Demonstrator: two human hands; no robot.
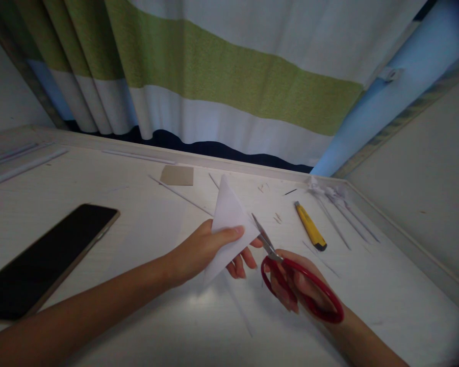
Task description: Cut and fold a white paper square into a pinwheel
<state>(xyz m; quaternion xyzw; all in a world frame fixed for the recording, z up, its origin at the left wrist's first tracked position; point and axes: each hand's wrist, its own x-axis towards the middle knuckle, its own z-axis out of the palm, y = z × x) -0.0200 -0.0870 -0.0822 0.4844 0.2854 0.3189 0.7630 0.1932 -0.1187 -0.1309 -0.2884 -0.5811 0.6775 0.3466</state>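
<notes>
The white table [371, 295] is bounded at the far side and right by a raised rim [229, 168]; a curtain [252, 76] hangs behind it. Left hand [202, 247]: thumb above, fingers below, pinching the folded paper [225, 204] over the table, between the phone [49, 260] and the yellow cutter [309, 227]. Right hand [303, 281]: fingers closed through the handles of the red scissors [277, 257]. Blades lie at the paper's right-hand corner; contact cannot be determined. The cutter lies just beyond the right hand.

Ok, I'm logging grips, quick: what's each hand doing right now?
Left hand: closed, pinching the white paper.
Right hand: closed, holding the red-handled scissors.
</notes>
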